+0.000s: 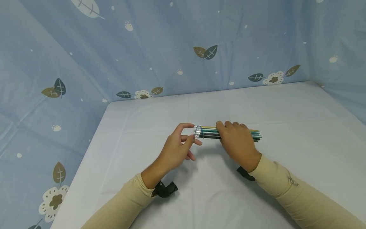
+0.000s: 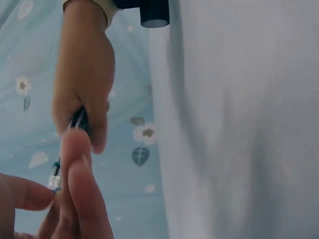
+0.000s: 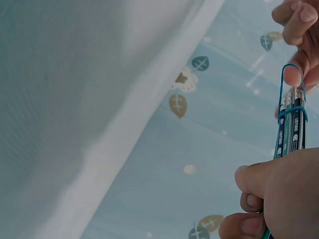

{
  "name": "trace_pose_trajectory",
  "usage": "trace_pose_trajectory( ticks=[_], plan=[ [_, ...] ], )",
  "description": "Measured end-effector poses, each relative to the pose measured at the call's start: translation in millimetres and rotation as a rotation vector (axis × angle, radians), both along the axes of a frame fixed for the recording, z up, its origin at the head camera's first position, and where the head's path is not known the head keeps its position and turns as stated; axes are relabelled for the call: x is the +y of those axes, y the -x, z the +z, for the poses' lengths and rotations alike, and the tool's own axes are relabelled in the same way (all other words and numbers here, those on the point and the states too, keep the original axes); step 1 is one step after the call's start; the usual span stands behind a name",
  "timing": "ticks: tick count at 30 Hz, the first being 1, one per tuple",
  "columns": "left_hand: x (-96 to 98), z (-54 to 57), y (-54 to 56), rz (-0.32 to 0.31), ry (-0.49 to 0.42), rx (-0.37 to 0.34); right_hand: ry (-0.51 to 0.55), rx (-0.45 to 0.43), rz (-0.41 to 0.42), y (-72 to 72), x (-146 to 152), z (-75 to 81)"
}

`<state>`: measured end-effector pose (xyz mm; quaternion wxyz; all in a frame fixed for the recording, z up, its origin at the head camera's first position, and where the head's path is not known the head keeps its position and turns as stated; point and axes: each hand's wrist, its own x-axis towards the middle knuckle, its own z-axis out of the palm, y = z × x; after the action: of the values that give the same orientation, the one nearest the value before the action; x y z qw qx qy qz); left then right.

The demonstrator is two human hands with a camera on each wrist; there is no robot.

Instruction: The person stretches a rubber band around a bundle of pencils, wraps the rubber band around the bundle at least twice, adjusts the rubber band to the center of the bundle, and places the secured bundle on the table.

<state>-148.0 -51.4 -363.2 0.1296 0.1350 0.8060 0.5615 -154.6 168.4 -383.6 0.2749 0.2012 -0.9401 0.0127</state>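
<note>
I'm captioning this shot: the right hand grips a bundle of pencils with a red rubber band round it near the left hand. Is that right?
Not quite: the rubber band is blue, not red, as the right wrist view shows. The right hand does grip the bundle of pencils, banded near the left hand.

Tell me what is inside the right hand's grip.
The right hand grips a bundle of pencils, whose ends show on both sides. Their middles are covered by the hand, so anything else in there cannot be seen.
</note>
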Motion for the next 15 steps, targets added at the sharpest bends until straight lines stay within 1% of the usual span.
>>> trace_pose_trajectory(
  ticks=[4,6,10,12,15],
  plan=[
    [-1.4,-4.1,3.7,-0.063,-0.1,-0.063,0.008,0.028,-0.001,1.2,0.7,2.3],
    [-2.1,-5.9,5.2,-0.102,-0.136,-0.079,0.01,0.035,0.001,1.3,0.3,2.9],
    [-1.8,-9.1,6.8,-0.166,-0.174,-0.093,0.014,0.044,0.014,0.3,-1.3,3.5],
    [-1.1,-10.4,7.3,-0.182,-0.188,-0.095,0.013,0.047,0.021,-0.3,-1.9,3.4],
    [0.0,-11.3,7.7,-0.188,-0.204,-0.098,0.011,0.046,0.039,-1.6,-2.7,2.6]
  ],
)
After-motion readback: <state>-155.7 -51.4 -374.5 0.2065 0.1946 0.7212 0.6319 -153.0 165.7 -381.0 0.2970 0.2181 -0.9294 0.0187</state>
